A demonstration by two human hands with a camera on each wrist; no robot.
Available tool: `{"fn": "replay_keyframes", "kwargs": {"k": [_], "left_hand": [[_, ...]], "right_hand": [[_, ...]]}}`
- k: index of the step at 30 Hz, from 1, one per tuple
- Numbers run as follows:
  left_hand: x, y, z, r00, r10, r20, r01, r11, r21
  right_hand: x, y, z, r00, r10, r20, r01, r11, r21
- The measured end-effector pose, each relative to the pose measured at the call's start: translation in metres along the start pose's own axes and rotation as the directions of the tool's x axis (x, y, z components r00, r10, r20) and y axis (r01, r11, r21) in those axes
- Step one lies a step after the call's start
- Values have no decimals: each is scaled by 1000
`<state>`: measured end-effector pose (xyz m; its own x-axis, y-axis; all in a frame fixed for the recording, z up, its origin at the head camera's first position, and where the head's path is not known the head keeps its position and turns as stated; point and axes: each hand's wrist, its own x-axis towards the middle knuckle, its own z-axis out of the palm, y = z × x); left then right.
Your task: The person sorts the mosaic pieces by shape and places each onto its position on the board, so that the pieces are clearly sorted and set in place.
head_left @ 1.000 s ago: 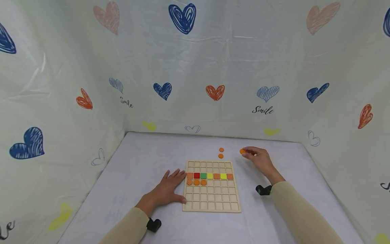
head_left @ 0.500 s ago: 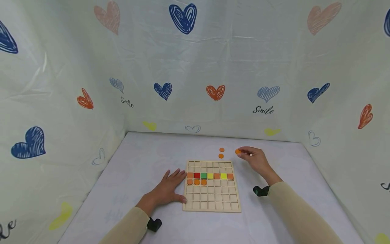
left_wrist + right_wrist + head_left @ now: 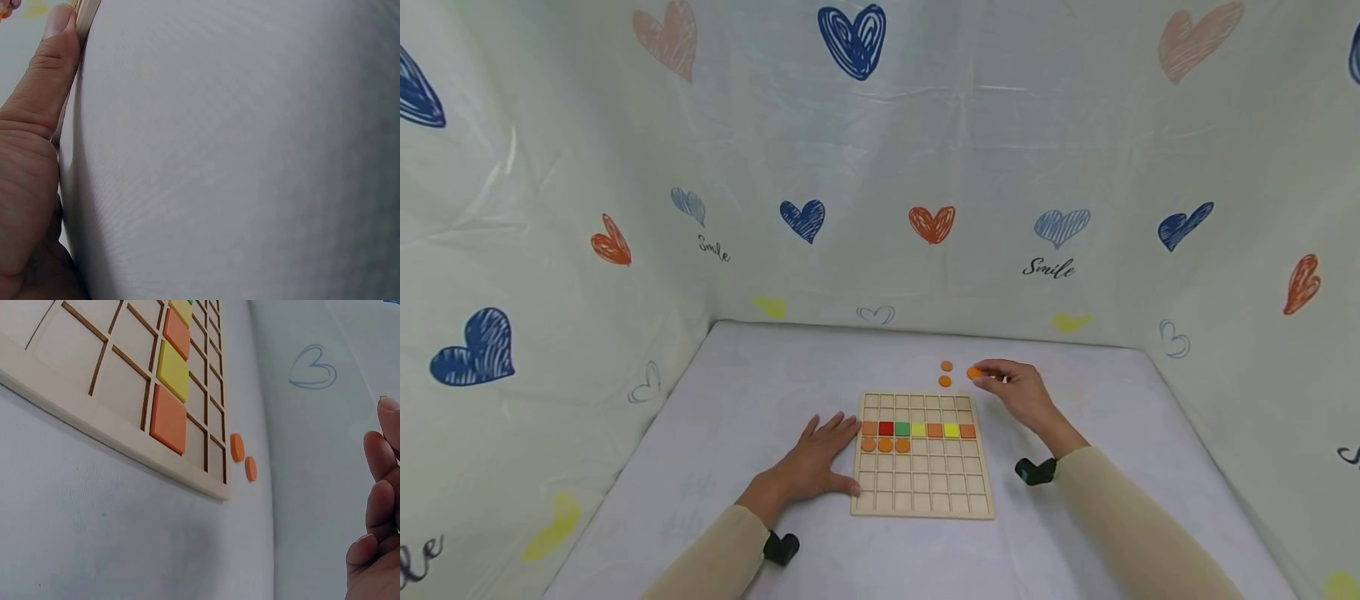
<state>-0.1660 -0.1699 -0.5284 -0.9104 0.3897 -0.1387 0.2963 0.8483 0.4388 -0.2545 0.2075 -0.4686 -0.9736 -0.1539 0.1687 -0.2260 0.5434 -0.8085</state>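
Observation:
A wooden grid board (image 3: 922, 503) lies on the white table, divided into square cells. One row holds square tiles in orange, red, green and yellow, such as the red tile (image 3: 886, 429). Below that row's left end sit three round orange discs (image 3: 885, 445). My left hand (image 3: 808, 462) lies flat with spread fingers, its fingertips and thumb against the board's left edge. Beyond the board's far right corner, my right hand (image 3: 1018, 392) pinches an orange disc (image 3: 973, 372) between thumb and fingers. In the right wrist view that disc is out of sight.
Two loose orange discs, a farther disc (image 3: 947, 366) and a nearer disc (image 3: 945, 381), lie behind the board's far edge. A white curtain (image 3: 880, 275) printed with hearts hangs around the table. A black wrist camera (image 3: 1036, 472) shows at the right cuff.
My right hand has moved left with the pinched disc, closer to the two loose discs. The left hand stays at the board's edge.

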Motion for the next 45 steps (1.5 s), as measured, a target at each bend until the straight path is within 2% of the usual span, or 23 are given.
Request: {"fn": "replay_keyframes", "kwargs": {"k": [12,26,33,38,45], "left_hand": [[0,1,-1,1000,-2,-3,2,1000,5],[-2,3,-2,1000,2,-8,-2,1000,7],[-1,2,-2,1000,5,-7,-5,1000,11],[0,1,-1,1000,6,-7,-6,1000,12],[0,0,1,1000,5,-5,-5,1000,14]], "right_hand": [[-8,-13,13,999,-22,38,20,998,62],[-25,-16,44,990,23,141,-36,996,87],[-33,-16,62,982,43,185,-48,999,24],[-36,-11,72,981,-1,195,1,1000,0],[-42,-6,77,967,-64,245,75,997,-34]]}}
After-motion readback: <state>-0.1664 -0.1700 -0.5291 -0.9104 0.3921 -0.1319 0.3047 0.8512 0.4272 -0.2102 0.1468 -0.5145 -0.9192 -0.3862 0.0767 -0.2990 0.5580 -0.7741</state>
